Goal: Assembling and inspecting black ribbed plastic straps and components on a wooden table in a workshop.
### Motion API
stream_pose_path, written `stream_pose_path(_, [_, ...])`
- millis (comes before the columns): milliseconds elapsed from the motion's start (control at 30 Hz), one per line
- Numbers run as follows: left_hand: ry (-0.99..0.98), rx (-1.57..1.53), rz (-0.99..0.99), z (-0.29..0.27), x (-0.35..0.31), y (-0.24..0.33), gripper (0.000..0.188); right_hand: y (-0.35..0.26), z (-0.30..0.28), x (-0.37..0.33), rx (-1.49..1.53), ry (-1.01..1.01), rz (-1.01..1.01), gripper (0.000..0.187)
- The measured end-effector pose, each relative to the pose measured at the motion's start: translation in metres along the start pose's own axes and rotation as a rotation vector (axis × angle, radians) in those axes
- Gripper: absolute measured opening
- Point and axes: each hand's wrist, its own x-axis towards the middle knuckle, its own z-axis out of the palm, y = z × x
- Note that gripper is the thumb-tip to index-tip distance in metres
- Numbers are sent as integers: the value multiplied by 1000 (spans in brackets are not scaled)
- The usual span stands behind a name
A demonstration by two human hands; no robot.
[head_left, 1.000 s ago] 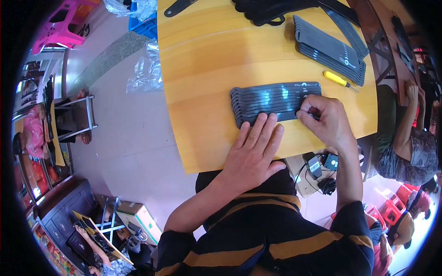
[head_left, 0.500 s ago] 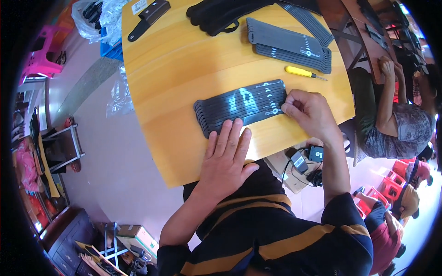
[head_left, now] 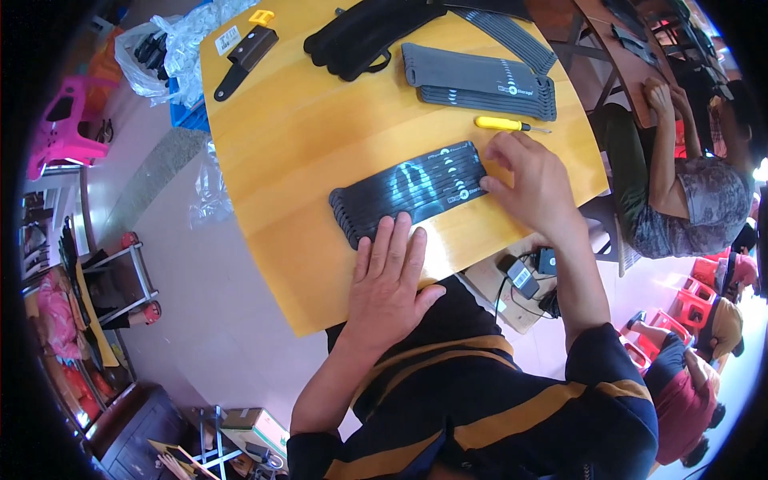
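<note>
A fanned stack of dark, glossy flat strips (head_left: 408, 188) with white printing lies on the wooden table, its layered ends showing at the left. My left hand (head_left: 390, 272) lies flat with fingers stretched, the fingertips on the stack's near edge. At the stack's right end is my right hand (head_left: 532, 180). Its thumb tip is at the short edge, and the curled index finger is held apart from it, with nothing visible between them. Beyond lies a yellow-handled screwdriver (head_left: 500, 123). A second stack of grey strips (head_left: 480, 76) rests behind it.
Black fabric pouches (head_left: 364, 36) lie at the table's far side. A brown tool holder (head_left: 253, 52) is at far left. Clear plastic bags (head_left: 188, 60) sit over a blue crate. A box with adapters (head_left: 520, 276) stands below the table's right edge. Another person (head_left: 688, 204) sits at right.
My right thumb and index finger have parted from their pinch at the stack's right end. My left hand stays at the near edge. The whole view has shifted slightly.
</note>
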Motion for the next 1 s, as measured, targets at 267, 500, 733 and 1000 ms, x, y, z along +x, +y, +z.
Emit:
stream_pose_path(267, [43, 31, 17, 14, 1, -2, 75, -55, 59, -60, 104, -133, -361, 65])
stream_pose_path(500, [39, 65, 21, 5, 3, 3, 79, -29, 58, -82, -128, -244, -261, 99])
stream_pose_path(733, [20, 114, 11, -1, -2, 4, 93, -10, 49, -95, -195, -117, -75, 98])
stream_pose_path(1000, [109, 83, 74, 8, 1, 8, 93, -8, 62, -100, -234, 17, -24, 94])
